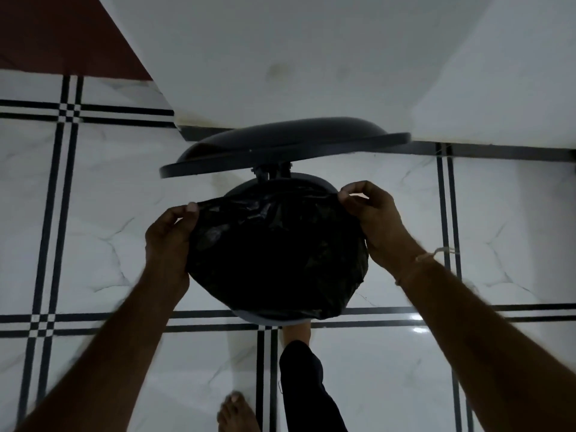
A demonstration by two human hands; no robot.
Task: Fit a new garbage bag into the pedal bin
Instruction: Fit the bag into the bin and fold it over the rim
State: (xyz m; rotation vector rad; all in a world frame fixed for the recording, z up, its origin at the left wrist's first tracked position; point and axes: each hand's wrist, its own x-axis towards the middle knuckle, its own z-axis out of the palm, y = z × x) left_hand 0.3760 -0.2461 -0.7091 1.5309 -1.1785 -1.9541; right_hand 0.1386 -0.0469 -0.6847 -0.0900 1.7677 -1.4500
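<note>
- My two forearms enter from the lower corners; a thin thread band (427, 258) circles my right wrist.
- My bare left foot (237, 411) stands on the floor tiles (389, 378); my right leg, in a dark trouser leg (307, 388), reaches forward, its foot (297, 332) at the base of the bin.
- My left hand (170, 236) is closed in a pinch, thumb and fingers gripping the left edge of the black garbage bag (277, 247).
- My right hand (371, 218) pinches the right edge likewise, fingers curled, not spread.
- The bag is stretched between both hands over the mouth of the pedal bin (265, 318); its near edge lies over the near rim, while the far rim shows bare.
- The lid (280, 145) stands raised behind, near the white wall (280, 57).
- No brand, label or writing can be read on any item.
</note>
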